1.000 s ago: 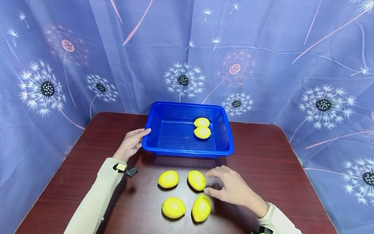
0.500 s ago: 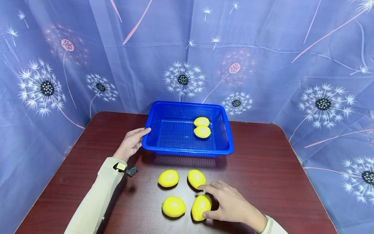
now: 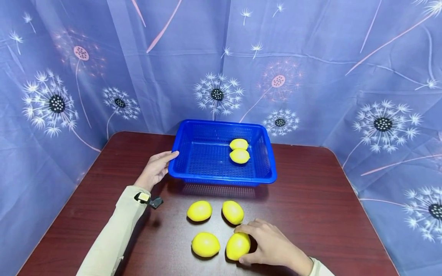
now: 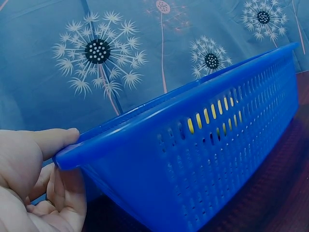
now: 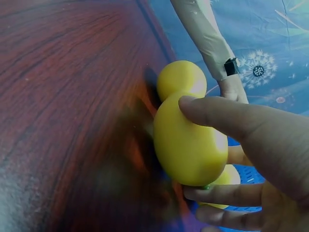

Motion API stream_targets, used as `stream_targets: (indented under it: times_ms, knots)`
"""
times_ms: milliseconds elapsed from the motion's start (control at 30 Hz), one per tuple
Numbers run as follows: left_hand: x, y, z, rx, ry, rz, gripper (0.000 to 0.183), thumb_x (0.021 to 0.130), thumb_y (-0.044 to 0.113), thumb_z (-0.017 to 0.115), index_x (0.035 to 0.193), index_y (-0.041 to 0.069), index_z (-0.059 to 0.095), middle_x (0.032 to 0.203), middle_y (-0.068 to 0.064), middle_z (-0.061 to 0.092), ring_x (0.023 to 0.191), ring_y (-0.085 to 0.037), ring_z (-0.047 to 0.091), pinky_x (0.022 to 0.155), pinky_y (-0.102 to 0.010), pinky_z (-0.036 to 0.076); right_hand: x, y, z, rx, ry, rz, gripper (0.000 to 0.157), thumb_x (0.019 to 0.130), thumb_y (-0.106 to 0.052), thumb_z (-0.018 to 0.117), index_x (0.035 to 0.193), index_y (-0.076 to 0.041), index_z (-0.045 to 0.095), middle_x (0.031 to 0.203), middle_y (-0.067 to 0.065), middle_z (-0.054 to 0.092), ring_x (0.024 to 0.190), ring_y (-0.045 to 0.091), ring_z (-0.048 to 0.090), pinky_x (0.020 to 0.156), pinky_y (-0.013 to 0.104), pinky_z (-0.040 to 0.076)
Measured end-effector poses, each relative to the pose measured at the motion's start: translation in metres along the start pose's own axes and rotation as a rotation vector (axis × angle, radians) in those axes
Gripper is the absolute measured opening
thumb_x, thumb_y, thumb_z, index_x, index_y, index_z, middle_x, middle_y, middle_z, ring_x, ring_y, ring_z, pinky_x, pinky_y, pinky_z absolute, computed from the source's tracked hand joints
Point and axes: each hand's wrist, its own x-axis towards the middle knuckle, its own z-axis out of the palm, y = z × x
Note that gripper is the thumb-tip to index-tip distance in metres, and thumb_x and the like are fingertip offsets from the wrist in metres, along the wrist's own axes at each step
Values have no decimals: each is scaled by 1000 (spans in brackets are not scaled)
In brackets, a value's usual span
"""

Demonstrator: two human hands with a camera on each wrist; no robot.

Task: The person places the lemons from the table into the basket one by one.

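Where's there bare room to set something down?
Free: table right of the blue basket, beyond the right hand; basket floor left of its two lemons. Crowded: front-centre, where four lemons sit close and the right hand grips one; basket's left rim, under the left hand.

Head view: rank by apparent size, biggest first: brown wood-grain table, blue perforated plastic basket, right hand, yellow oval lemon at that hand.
Brown wood-grain table
Blue perforated plastic basket
Right hand
Yellow oval lemon at that hand
No close calls.
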Motion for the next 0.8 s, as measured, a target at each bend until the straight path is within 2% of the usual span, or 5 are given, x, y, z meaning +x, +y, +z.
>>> stream_targets:
  times_ms: [200,400,567,800]
  knots:
    - [0,0,0,18,5,-7,28,94,26,77,112,11,63,78,9,68,68,-2,63,63,-17,57,0,1,2,62,49,-1,55,76,-63,83,118,-29,70,110,-20,67,98,5,59,77,31,54]
    - [0,0,0,22,11,-12,26,94,26,78,111,13,64,78,10,68,68,-1,62,62,-16,56,-3,2,-6,125,101,7,54,75,-62,84,118,-33,69,110,-22,67,93,6,60,72,26,51]
    - [0,1,0,14,9,-13,22,94,26,78,107,14,65,77,10,68,67,-1,62,62,-16,56,-1,3,-22,133,118,1,54,76,-62,83,120,-36,67,110,-25,66,91,8,58,70,24,48]
    - [-1,0,1,-4,-1,-3,12,95,23,76,100,16,67,79,9,70,69,-2,64,64,-18,58,8,9,-58,109,149,-18,56,75,-59,86,121,-34,67,112,-23,66,96,7,62,76,28,53]
